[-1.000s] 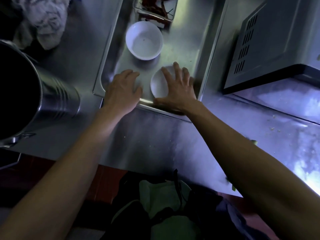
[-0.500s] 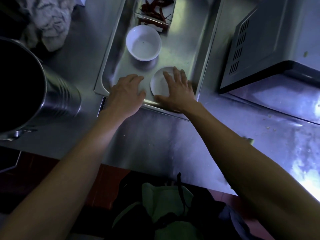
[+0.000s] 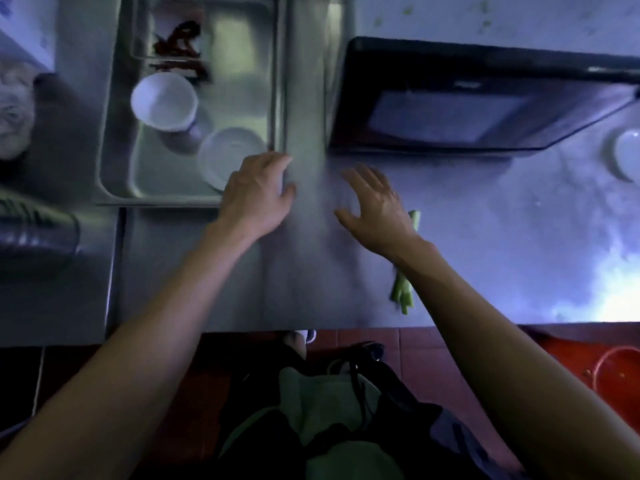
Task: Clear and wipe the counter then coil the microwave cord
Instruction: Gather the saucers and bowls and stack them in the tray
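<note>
The steel counter (image 3: pixel 485 244) runs across the view, with a black microwave (image 3: pixel 467 98) at the back right. No cord shows. A metal tray (image 3: pixel 117 168) at the back left holds a white bowl (image 3: pixel 162 98), a small white dish (image 3: pixel 228 150) and dark red chillies (image 3: pixel 180 43). My left hand (image 3: pixel 256 192) hovers at the tray's near right corner, fingers relaxed, holding nothing. My right hand (image 3: pixel 374 206) is spread open over the bare counter in front of the microwave. Green vegetable stalks (image 3: pixel 403 296) lie on the counter under my right forearm.
A large steel pot (image 3: pixel 34 230) stands at the left edge. A crumpled cloth (image 3: pixel 14 109) lies at the far left. Another white bowl (image 3: pixel 627 157) sits at the right edge. Small green scraps dot the wall side behind the microwave. A red basin (image 3: pixel 595 362) is on the floor.
Both hands have left the tray and the small dish and moved right. The view has swung right, bringing the microwave's front and the green stalks into sight.
</note>
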Motion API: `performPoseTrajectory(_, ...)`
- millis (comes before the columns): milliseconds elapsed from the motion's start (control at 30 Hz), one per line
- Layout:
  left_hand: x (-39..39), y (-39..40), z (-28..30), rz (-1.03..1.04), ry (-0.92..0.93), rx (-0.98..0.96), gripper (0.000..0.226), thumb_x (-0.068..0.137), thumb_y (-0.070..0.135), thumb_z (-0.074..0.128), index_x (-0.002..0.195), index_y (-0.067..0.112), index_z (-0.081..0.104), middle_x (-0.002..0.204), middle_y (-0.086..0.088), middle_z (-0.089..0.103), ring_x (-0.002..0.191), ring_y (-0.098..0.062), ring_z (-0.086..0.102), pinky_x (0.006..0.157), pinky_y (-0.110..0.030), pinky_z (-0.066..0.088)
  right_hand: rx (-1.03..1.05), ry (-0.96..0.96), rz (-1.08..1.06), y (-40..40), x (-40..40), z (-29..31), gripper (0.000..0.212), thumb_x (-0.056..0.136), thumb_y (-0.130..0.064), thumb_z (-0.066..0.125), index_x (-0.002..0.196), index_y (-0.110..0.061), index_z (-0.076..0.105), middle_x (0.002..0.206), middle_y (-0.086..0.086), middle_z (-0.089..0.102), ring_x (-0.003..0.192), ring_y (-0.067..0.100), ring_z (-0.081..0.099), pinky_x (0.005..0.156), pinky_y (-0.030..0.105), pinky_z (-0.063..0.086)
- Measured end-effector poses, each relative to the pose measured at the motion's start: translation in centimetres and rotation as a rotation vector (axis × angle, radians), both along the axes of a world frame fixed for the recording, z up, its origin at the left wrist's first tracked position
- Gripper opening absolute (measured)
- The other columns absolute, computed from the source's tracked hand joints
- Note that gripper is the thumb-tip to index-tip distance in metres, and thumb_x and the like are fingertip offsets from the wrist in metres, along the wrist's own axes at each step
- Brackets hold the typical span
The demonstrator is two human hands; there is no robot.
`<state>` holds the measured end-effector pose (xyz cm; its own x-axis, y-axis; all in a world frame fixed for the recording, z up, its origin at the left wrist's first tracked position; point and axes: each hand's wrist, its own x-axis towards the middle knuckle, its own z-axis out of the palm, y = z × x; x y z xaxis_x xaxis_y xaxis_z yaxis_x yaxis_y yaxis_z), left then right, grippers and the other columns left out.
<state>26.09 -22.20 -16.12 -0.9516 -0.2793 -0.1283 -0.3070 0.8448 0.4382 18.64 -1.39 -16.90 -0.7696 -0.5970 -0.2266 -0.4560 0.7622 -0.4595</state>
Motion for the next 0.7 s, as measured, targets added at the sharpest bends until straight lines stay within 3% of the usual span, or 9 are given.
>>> performPoseTrajectory(133, -1.2, 8.5, 1.0, -0.147, -0.001, -0.062, 0.05, 0.094, 0.034, 0.058, 0.14, 0.015, 0.052, 0.142, -0.005, 0.055, 0.131, -0.029, 0.047, 0.106, -0.044, 0.043, -0.001, -0.022, -0.116, 10.0, 0.8, 0.3, 0.067, 0.091, -0.034, 0.064, 0.151, -0.019, 0.038, 0.157, 0.009, 0.037, 0.146, 0.029, 0.029, 0.112, 0.05, 0.036)
performPoseTrajectory(433, -2.7, 28.4, 2.6, -0.437, 0.006, -0.114, 0.051, 0.094, 0.036, 0.059, 0.141, 0.018, 0.052, 0.144, 0.0, 0.053, 0.132, -0.023, 0.044, 0.11, -0.039, 0.038, -0.02, -0.024, -0.46, 32.5, 4.2, 2.1, 0.064, 0.095, -0.037, 0.062, 0.151, -0.017, 0.038, 0.156, 0.007, 0.04, 0.145, 0.029, 0.031, 0.114, 0.049, 0.034)
performPoseTrajectory(700, -3.6, 42.0, 4.1, -0.701, -0.015, -0.154, 0.051, 0.097, 0.039, 0.053, 0.145, 0.021, 0.047, 0.149, 0.001, 0.047, 0.138, -0.021, 0.039, 0.113, -0.038, 0.035, -0.035, -0.019, -0.723, 45.9, 9.0, 3.1, 0.06, 0.093, -0.037, 0.062, 0.146, -0.016, 0.045, 0.145, 0.003, 0.05, 0.14, 0.03, 0.036, 0.109, 0.052, 0.039)
